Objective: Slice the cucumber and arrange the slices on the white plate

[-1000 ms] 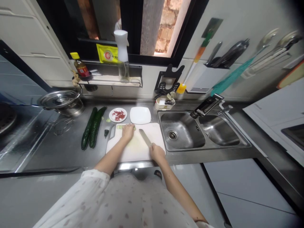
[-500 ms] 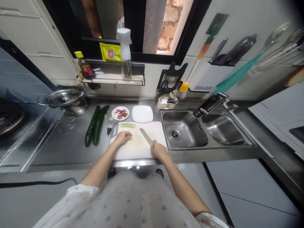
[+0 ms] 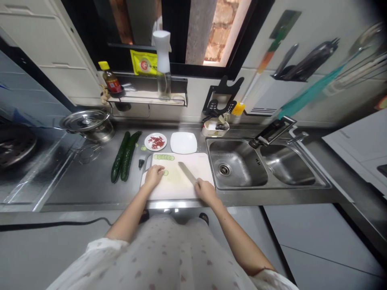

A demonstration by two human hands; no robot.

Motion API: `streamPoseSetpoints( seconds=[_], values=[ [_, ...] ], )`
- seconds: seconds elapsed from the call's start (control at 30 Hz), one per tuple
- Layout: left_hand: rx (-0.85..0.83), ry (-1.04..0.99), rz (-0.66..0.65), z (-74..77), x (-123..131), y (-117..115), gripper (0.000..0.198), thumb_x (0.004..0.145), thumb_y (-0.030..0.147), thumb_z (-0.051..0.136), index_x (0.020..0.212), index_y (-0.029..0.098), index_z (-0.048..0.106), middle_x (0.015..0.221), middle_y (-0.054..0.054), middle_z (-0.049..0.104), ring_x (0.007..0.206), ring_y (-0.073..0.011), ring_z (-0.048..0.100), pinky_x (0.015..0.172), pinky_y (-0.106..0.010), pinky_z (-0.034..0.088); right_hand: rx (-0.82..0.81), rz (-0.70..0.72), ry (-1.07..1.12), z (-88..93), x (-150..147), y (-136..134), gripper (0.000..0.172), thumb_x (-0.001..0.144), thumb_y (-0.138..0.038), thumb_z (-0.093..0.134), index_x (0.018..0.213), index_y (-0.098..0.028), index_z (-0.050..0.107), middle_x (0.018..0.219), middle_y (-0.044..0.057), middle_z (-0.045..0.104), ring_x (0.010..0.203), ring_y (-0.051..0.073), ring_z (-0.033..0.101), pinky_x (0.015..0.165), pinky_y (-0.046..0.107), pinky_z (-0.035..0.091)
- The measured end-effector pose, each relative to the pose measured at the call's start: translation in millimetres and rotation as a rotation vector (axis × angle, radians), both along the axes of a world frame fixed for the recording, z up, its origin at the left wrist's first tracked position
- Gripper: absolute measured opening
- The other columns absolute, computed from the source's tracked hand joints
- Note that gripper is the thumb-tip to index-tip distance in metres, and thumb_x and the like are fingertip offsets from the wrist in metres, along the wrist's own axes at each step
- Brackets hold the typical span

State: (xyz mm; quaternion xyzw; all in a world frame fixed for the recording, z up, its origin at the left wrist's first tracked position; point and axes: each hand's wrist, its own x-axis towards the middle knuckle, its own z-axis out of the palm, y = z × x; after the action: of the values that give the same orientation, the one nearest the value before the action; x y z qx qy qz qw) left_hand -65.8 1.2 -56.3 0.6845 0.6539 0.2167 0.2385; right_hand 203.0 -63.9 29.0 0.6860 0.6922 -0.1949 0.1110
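A steel kitchen counter (image 3: pixel 90 189) ran under a window, with a white cutting board (image 3: pixel 181 186) at its front edge, just left of the sink (image 3: pixel 238 171). The right hand (image 3: pixel 204 189) was clenched around the handle of a knife (image 3: pixel 187 172), the blade's long axis pointing away and leftward over the board. The left hand (image 3: pixel 154 176) rested on the board's left side, fingertips at a single cucumber slice (image 3: pixel 165 172). Whether it pinched or merely touched the slice was too small to tell. That slice lay between left hand and blade tip, nearer the left hand. A row of slices (image 3: pixel 163 157) lined the far edge, and two whole cucumbers (image 3: pixel 124 160) lay further left.
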Motion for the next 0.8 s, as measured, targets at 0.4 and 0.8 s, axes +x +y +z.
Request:
streamPoseSetpoints(
  seconds=[0.4,0.8],
  values=[
    [-0.012,-0.06,-0.011,-12.7,-3,-3,0.024,0.082,0.033,0.059,0.101,0.025,0.071,0.1,-0.005,0.064,0.102,-0.0203,0.056,0.096,-0.034,0.042,-0.009,0.224,-0.002,13.8,-22,-9,0.031,0.097,-0.029,0.03,0.105,-0.017,0.057,0.095,0.011,0.069,0.088,0.022,0.064,0.072,0.029,0.039],
    [-0.051,-0.047,0.058,-15.7,-2,2,0.022,0.082,0.024,0.055,0.095,0.024,0.072,0.098,-0.004,0.066,0.1,-0.02,0.057,0.096,-0.034,0.043,-0.043,0.226,-0.018,11.2,-35,-11,0.03,0.096,-0.027,0.031,0.108,-0.017,0.057,0.097,0.014,0.068,0.09,0.023,0.064,0.074,0.031,0.042]
  ],
)
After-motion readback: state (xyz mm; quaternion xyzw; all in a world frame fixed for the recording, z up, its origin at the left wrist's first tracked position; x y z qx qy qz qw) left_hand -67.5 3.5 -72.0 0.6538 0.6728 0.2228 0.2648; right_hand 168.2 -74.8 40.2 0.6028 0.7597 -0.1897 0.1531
